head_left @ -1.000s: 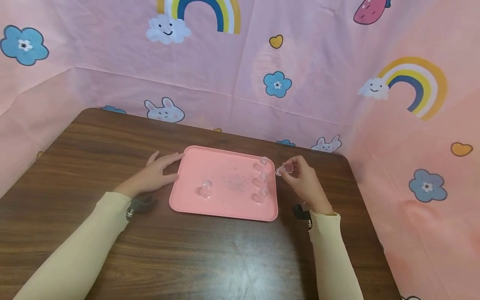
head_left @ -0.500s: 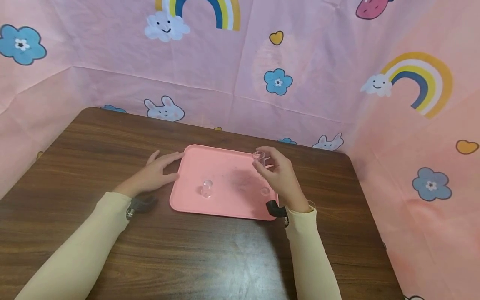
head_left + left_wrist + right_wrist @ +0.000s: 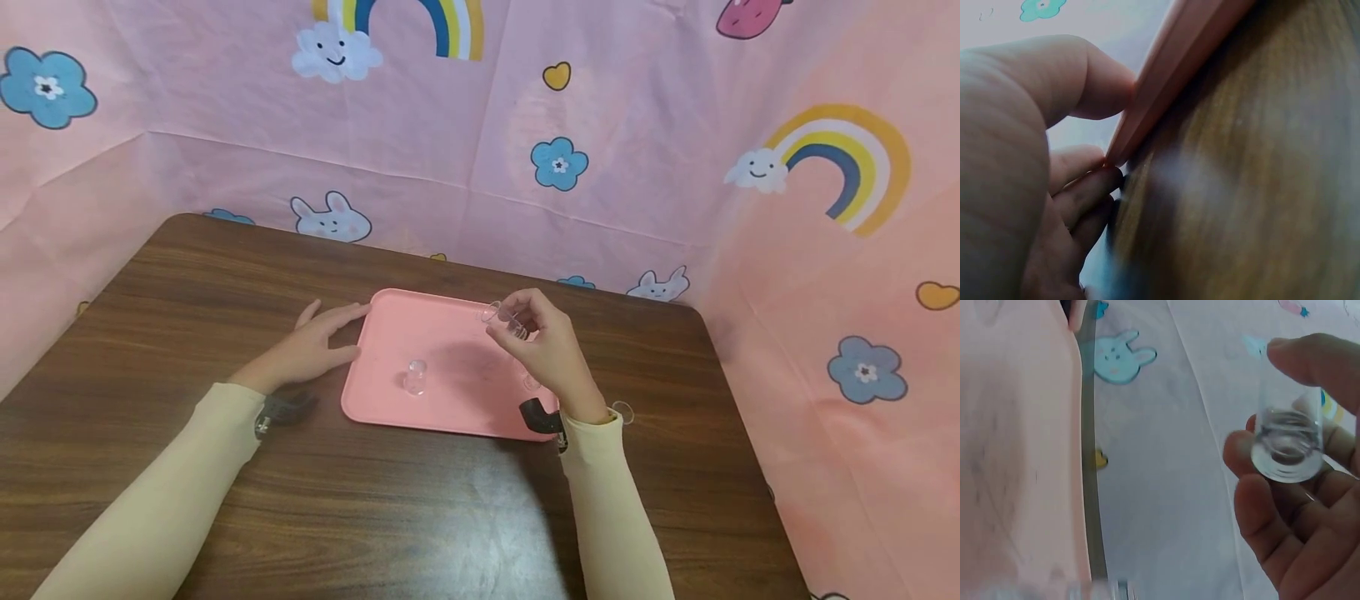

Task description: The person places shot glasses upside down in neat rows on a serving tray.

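My right hand (image 3: 546,337) holds a small clear shot glass (image 3: 1288,444) between thumb and fingers, above the back right part of a pink tray (image 3: 450,421). The glass's thick base faces the right wrist camera; in the head view it looks tilted. My left hand (image 3: 303,350) rests at the tray's left edge, fingers spread, with thumb and fingertips touching the rim (image 3: 1154,87). A similar clear glass (image 3: 415,379) stands on the left half of the tray. Another clear glass (image 3: 531,382) shows at the right side, partly behind my right hand, which covers that area.
The tray lies on a dark brown wooden table (image 3: 360,508). Beside my right wrist, a clear round rim (image 3: 624,412) shows on the table, mostly hidden by the sleeve. A patterned pink cloth (image 3: 420,167) hangs around the table's back and right side.
My right hand has carried the shot glass left, from beside the tray's right edge to above the tray, covering glasses seen there before. The left hand stays put.
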Motion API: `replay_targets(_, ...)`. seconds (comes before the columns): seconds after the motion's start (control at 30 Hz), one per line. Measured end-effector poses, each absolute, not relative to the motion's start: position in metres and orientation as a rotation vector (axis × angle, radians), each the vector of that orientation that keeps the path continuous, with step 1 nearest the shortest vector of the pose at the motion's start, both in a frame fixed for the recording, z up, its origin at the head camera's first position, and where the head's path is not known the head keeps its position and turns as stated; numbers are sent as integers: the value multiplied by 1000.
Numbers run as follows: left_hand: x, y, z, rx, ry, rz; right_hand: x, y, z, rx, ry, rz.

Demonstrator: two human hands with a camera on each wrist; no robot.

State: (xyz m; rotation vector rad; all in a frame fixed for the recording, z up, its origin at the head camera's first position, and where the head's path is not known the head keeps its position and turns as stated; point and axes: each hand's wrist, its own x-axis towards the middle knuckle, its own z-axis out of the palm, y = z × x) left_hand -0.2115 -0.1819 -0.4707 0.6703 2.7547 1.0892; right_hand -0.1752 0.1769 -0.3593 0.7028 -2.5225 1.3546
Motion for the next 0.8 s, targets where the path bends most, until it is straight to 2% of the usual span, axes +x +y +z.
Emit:
replay_targets(0.2, -211, -181, -472, 674, 2746, 1100, -167, 188, -348, 648, -2473, 1349)
replay_targets(0.4, -211, -182, -473, 665, 2755, 1096, -175, 188, -360, 658, -2485, 1322)
replay_targets(0.8, -211, -180, -471, 664, 2779, 1077, -176, 168, -364, 880, -2491, 1298)
